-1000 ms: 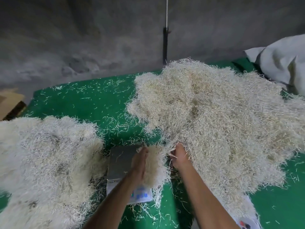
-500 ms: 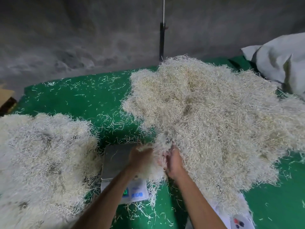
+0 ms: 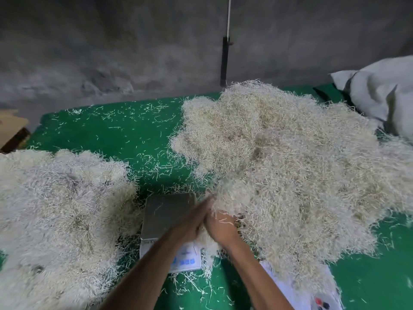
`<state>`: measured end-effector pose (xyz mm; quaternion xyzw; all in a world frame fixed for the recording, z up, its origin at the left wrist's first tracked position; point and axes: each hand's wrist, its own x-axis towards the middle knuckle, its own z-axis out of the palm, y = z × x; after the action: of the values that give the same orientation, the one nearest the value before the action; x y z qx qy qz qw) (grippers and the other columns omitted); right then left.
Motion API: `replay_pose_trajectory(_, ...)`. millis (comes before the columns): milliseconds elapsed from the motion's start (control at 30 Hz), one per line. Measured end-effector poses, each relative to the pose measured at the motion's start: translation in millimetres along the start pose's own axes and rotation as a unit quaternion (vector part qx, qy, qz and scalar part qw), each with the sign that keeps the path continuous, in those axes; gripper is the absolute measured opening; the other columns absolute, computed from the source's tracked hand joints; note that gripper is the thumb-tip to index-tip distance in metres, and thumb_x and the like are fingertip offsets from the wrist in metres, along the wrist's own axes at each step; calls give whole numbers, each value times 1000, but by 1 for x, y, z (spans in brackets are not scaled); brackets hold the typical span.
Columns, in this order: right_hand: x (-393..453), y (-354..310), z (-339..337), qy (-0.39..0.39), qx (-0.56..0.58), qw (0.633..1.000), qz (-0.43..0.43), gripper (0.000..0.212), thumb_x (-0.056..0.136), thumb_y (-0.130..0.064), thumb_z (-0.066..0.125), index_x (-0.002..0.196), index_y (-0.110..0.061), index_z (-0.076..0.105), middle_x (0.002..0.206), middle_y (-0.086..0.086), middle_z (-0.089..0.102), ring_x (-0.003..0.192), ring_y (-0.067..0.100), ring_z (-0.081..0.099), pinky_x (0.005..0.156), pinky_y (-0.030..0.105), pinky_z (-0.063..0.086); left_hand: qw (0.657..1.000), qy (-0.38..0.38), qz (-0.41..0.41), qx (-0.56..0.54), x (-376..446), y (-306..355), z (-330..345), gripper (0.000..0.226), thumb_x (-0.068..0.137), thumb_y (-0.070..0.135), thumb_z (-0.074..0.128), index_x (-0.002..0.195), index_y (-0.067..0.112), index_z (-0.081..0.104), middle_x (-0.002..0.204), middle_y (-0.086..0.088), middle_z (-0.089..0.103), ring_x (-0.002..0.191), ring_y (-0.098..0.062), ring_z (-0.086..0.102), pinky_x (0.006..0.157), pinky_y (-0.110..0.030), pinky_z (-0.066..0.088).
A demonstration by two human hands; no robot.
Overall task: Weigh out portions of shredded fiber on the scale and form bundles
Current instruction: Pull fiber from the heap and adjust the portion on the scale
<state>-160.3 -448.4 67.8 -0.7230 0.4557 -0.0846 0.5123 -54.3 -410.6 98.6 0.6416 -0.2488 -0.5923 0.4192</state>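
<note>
Both hands pressed together on one clump: left hand (image 3: 192,222) & right hand (image 3: 220,227) have their grip closed round a fiber portion (image 3: 206,239), held at the scale (image 3: 166,217) right edge, touching the big fiber heap (image 3: 290,171). Risk: strands still tangled w/ heap drag extra along or shed onto the green tabletop (image 3: 107,135), so weight reads off. Scale pan nearly bare. Grey sack (image 3: 384,95) far right, contents not visible.
</note>
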Motion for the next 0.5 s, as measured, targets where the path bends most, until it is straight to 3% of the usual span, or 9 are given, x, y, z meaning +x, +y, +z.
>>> replay_pose_trajectory(67,3,12,-11,-64,91,993,47,61,95,-76,37,90,-22,67,94,0,64,85,14,62,77,28,53,1000,-4,-12,24,-2,2,2,48,104,52,42,140,22,52,130,-12,63,83,4,67,75,-23,57)
replay_pose_trajectory(133,11,17,-24,-157,118,979,55,65,82,-84,50,119,-34,68,135,-5,60,125,17,56,108,36,46,999,-9,-35,33,-2,5,0,28,107,41,42,115,23,61,108,4,61,81,1,60,71,-18,54)
replay_pose_trajectory(167,18,22,-27,-211,173,962,20,67,83,-77,57,129,-28,65,145,1,56,134,24,52,117,47,38,999,-11,-42,32,-4,7,-2,23,108,36,42,103,24,62,102,3,63,79,-3,62,65,-18,51)
replay_pose_trajectory(233,27,32,-31,-271,354,894,-45,62,96,-52,62,142,-11,54,143,20,55,123,36,56,118,57,35,999,-6,-34,1,-8,7,-10,23,105,36,49,102,20,65,101,-1,68,83,-9,70,66,-19,55)
replay_pose_trajectory(300,35,42,-38,-181,471,863,19,87,86,-59,74,156,-21,40,152,28,44,90,30,63,107,47,51,997,24,-40,-59,-14,5,-20,30,98,46,60,118,25,66,111,0,67,100,-18,69,77,-32,59)
replay_pose_trajectory(333,37,42,-39,-118,479,868,57,103,73,-68,81,158,-33,36,159,25,35,87,23,68,95,37,57,997,30,-42,-64,-14,3,-23,30,96,48,62,120,29,65,109,5,63,99,-16,66,73,-32,58)
replay_pose_trajectory(367,41,40,-39,-80,466,876,93,110,63,-73,84,157,-39,36,162,21,28,97,25,72,88,32,58,997,32,-39,-60,-15,1,-25,26,97,47,60,117,31,65,102,11,60,90,-9,66,64,-28,57)
replay_pose_trajectory(433,49,32,-40,-31,488,862,135,98,68,-68,83,152,-35,44,164,17,29,120,35,63,82,29,58,995,46,-40,-74,-16,0,-23,21,100,44,58,109,27,66,90,13,60,69,-3,68,46,-19,52)
replay_pose_trajectory(500,61,23,-55,37,529,831,165,63,90,-51,71,145,-27,51,160,19,34,115,30,60,72,28,61,996,61,-31,-64,-18,7,-19,19,98,40,59,104,23,62,86,4,61,68,-12,66,43,-17,50)
